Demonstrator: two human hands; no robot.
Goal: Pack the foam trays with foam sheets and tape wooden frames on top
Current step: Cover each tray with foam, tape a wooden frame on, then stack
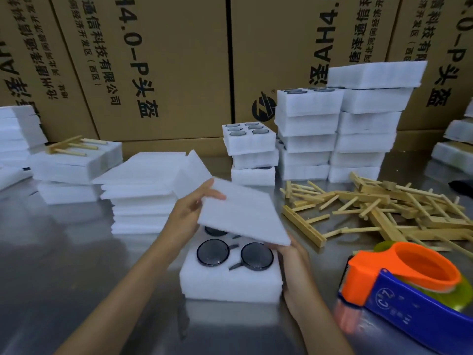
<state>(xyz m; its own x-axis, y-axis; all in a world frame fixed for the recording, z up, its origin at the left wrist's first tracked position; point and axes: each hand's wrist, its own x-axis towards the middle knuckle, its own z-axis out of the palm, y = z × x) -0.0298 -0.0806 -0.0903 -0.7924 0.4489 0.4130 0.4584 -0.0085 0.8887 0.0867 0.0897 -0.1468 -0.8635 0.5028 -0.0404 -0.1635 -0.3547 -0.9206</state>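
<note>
Both hands — left hand (193, 204), right hand (290, 254) — are pinching the foam sheet (243, 212), tilted just above the tray (230, 280). Advice: be squaring edges with the tray before lowering — lenses (256, 256) covered.

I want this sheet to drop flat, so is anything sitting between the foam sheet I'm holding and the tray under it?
Nothing visible does. The foam sheet, held by the left hand and right hand, hangs tilted over the foam tray. The dark round lenses sit in the tray's pockets.
</note>
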